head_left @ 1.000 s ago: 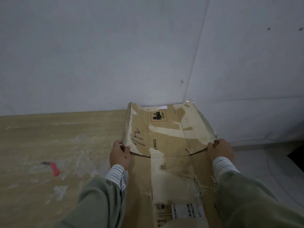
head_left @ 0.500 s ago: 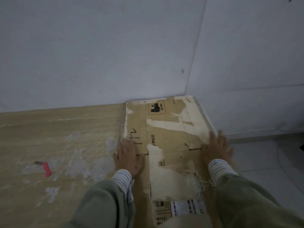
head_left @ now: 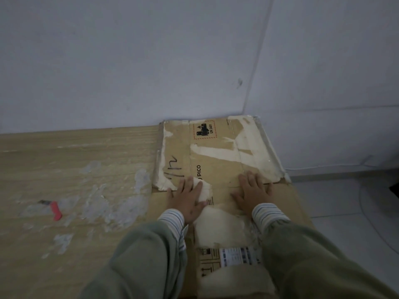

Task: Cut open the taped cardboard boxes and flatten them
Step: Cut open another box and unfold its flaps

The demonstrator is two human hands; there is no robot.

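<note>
Cardboard box (head_left: 216, 160) lies flat on the wooden tabletop (head_left: 75, 169), far edge against the wall (head_left: 151, 61) at 12 o'clock, right side hanging past the table edge toward 3 o'clock. A second ago the far flap (head_left: 218, 147) stood tilted up, pinched at its two near corners; now it is down level with the rest of the board. Both hands have moved in from the flap's outer corners to the fold line. Left hand (head_left: 186, 196) palm down, fingers spread, pressing near the "PICO" print; not gripping anything. Right hand (head_left: 252, 192) same, flat and open on the crease, just right of centre. Striped cuffs and green sleeves (head_left: 140, 255) run back to 6 o'clock.

Torn paper patches and a shipping label (head_left: 239, 255) show on the near panel. Red-handled cutter (head_left: 55, 209) lies at 9 o'clock, well apart from the box, untouched.

Judgement: this box is cut open already and the flattening is nearly done; the flap may spring back once pressure comes off. No other boxes in view.
</note>
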